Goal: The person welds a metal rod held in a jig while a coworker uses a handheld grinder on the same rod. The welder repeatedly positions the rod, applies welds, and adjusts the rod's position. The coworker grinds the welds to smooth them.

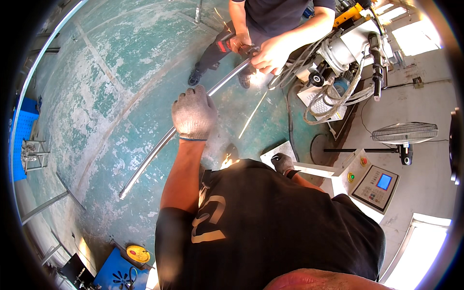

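My left hand [194,114], in a light knitted glove, is wrapped round a long shiny metal tube [153,153] that slants from lower left to upper right. My right hand [283,164], also gloved, is low at a white machine panel [270,152]; it is small and partly shadowed, so its finger posture is unclear. At the tube's far end, a co-worker's hands [270,54] hold the tube and a dark hand tool with red marks [224,46]. Orange sparks [221,17] show beside that person.
A control box [375,187] with a small screen and buttons stands at right, near a fan [405,133]. Beyond lies a grey machine [343,50] with looped hoses. A thin rod [253,115] rests on the worn green floor [130,63]. Blue equipment [118,273] stands lower left.
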The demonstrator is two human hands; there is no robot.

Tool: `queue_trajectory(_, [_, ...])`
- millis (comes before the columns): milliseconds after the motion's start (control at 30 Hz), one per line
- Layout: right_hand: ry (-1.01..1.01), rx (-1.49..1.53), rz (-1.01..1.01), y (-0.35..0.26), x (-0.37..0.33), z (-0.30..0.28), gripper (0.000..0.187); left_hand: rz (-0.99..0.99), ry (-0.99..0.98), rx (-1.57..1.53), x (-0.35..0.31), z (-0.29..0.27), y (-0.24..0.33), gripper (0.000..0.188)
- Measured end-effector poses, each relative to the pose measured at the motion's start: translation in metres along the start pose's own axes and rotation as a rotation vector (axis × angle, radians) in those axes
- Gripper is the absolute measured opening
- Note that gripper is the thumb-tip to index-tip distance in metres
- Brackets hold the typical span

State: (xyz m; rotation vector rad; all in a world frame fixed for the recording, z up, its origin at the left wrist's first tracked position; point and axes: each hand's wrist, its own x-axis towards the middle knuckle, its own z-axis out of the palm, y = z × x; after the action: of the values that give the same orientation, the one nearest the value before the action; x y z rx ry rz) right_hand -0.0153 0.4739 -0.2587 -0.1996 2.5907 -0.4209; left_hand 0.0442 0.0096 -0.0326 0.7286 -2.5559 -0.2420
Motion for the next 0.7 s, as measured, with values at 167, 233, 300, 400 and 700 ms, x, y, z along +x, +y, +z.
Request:
queue_trajectory(167, [0.001, -0.008, 0.002, -0.0012, -0.0005, -0.0005, 0.035, 0.003, 0.005, 0.007, -0.0001, 0.0008, 0.0002, 0.013])
queue_trajectory(233, [0.004, -0.008, 0.000, -0.0013, -0.0004, -0.0005, 0.035, 0.002, 0.006, 0.008, -0.0002, 0.0008, 0.0002, 0.013])
queue_trajectory(300, [0.003, 0.000, -0.005, -0.0006, -0.0002, 0.0001, 0.036, 0.002, 0.005, 0.009, -0.0005, 0.0012, 0.0001, 0.013])
queue_trajectory(400, [0.008, -0.015, -0.014, 0.0011, 0.0011, 0.0017, 0.036, 0.003, 0.002, -0.002, 0.0000, -0.0015, 0.0013, 0.013])
queue_trajectory(700, [0.018, -0.002, -0.021, 0.0022, 0.0014, 0.0027, 0.035, 0.005, 0.012, -0.005, -0.0006, -0.0001, 0.0013, 0.013])
